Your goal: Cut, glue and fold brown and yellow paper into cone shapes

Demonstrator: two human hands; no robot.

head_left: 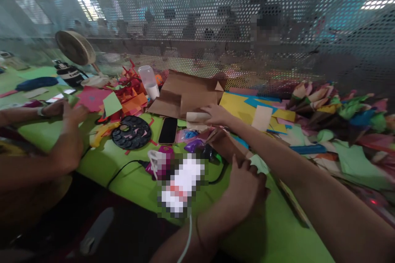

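Observation:
My left hand is closed near the table's front, its fingers curled at the edge of a folded piece of brown paper. Farther forward, my right hand reaches across with fingers stretched out. Its fingertips touch the end of a pale paper strip, which lies against large brown paper sheets. A dark phone lies left of that strip. Below it are a purple balloon-like item and a lit, pixelated device with a white cable.
At left, another person's hands rest near red paper. A black round palette, clear bottle and fan stand beyond. Yellow paper and paper flowers lie right. A perforated screen borders the back.

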